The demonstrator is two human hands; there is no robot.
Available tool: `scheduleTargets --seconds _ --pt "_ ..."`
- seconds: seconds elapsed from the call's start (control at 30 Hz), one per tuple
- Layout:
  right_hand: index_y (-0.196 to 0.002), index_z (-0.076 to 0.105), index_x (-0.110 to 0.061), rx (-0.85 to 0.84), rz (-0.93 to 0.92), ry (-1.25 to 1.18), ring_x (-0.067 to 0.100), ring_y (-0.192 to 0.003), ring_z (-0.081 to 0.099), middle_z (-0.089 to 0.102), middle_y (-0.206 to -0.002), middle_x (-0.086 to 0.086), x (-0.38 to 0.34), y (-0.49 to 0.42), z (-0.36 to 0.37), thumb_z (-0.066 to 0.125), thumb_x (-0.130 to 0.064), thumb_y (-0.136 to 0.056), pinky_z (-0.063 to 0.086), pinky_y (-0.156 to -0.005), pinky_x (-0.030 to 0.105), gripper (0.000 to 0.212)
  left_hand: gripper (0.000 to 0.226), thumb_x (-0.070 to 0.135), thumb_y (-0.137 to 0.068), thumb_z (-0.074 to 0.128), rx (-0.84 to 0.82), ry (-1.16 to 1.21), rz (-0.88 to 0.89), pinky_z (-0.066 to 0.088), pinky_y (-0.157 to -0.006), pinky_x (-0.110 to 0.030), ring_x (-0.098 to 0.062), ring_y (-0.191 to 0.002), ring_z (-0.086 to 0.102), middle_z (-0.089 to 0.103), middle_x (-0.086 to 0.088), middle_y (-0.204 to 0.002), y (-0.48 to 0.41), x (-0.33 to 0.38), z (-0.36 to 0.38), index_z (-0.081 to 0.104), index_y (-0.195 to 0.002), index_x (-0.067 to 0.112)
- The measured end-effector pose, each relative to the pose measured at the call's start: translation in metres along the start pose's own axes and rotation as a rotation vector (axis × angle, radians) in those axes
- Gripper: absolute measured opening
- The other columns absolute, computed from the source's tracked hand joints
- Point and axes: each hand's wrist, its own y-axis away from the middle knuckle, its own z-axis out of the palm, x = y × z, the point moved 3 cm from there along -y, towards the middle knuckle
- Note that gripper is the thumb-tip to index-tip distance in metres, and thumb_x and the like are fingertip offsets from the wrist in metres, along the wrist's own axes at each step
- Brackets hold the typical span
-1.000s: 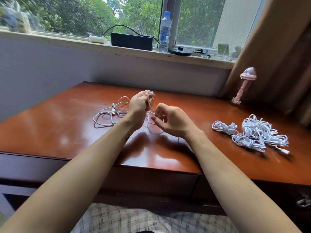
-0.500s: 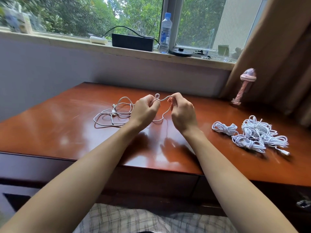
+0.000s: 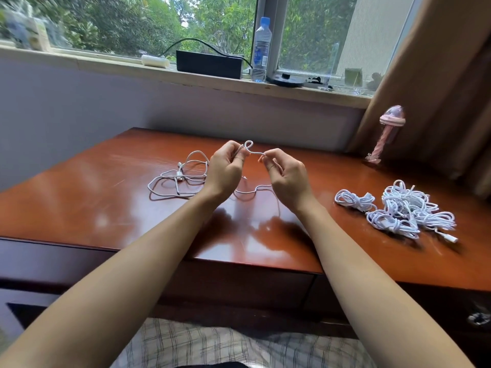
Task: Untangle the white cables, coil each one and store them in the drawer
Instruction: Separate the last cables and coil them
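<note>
The glossy reddish-brown wooden desk (image 3: 79, 208) carried all the work. Its drawer fronts below the edge looked closed, so nothing seemed stored yet.

On its right part lay the heap of white cables (image 3: 403, 205). Several were bunched into rough bundles, touching and overlapping one another. Left of centre, well apart from that heap, the single loose white cable (image 3: 180, 179) sprawled in slack curves, with one length rising to the hands.

The left hand (image 3: 225, 168) and the right hand (image 3: 287, 176) were both raised above the desk. Each had its fingers curled and pinched the same cable between thumb and fingertips.

A second before, the right hand had sat lower, close under the left. Since then it had come up level and the hands had drawn slightly apart, pulling a short span straight between them.

A small round loop (image 3: 248, 146) stood just above the left hand's fingertips. I judged this to be a kink being worked out, or the first turn of a coil, so coiling of this cable had barely begun.

The left wrist hid where the cable ran behind it. The cable's plugs were too small to identify. A metal drawer handle (image 3: 478, 318) was cut off at the right edge. Whether the dark recess at lower left (image 3: 24, 314) was an open drawer could not be told.
</note>
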Motion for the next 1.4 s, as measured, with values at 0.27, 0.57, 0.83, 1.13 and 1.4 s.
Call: scheduleTargets --seconds 0.27,0.57,0.83,1.13,1.4 --pt "-0.084 0.066 -0.018 -0.053 -0.104 0.31 0.038 -0.068 0.057 0.062 -0.064 0.002 -0.013 0.003 0.009 0.049 -0.034 -0.091 0.041 -0.059 0.036 0.024 0.019 0.018 -0.099 0.059 0.073 -0.092 0.113 0.036 -0.055 -0.031 -0.011 -0.056 0.042 0.05 0.008 -0.059 0.0 -0.001 -0.002 0.059 -0.08 0.013" --pt "-0.07 0.058 -0.013 0.168 -0.171 0.279 0.042 -0.059 0.053 0.06 -0.058 0.009 -0.015 0.001 -0.009 0.043 -0.032 -0.09 0.03 -0.055 0.031 0.031 0.019 0.019 -0.092 0.064 -0.141 -0.244 0.171 0.039 -0.055 -0.035 -0.015 -0.056 0.038 0.049 0.003 -0.059 0.008 0.0 0.004 0.058 -0.075 0.014" --pt "-0.116 0.072 -0.019 0.177 -0.087 0.159 0.014 -0.077 0.059 0.062 -0.093 -0.003 0.007 -0.006 -0.013 0.056 -0.028 -0.103 0.047 -0.069 0.029 0.023 0.016 0.008 -0.097 0.062 -0.39 -0.043 0.077 0.038 -0.057 -0.024 -0.008 -0.057 0.045 0.057 0.01 -0.059 0.018 0.013 0.012 0.069 -0.083 0.006" --pt "-0.1 0.077 -0.023 0.066 -0.012 0.04 0.014 -0.085 0.062 0.063 -0.093 -0.005 0.02 -0.007 -0.008 0.057 -0.042 -0.095 0.051 -0.075 0.036 0.028 0.024 0.007 -0.103 0.05 -0.443 0.49 -0.199 0.018 -0.055 -0.028 -0.017 -0.057 0.029 0.045 -0.001 -0.057 0.016 0.019 0.016 0.07 -0.089 0.008" --pt "-0.092 0.076 -0.019 -0.096 -0.145 0.088 0.026 -0.094 0.051 0.062 -0.099 -0.001 0.015 -0.003 0.012 0.06 -0.024 -0.098 0.045 -0.089 0.036 0.017 0.022 0.012 -0.108 0.04 -0.256 0.885 -0.391 0.027 -0.05 -0.019 -0.011 -0.049 0.027 0.041 -0.001 -0.059 0.005 0.019 0.009 0.06 -0.107 0.004"
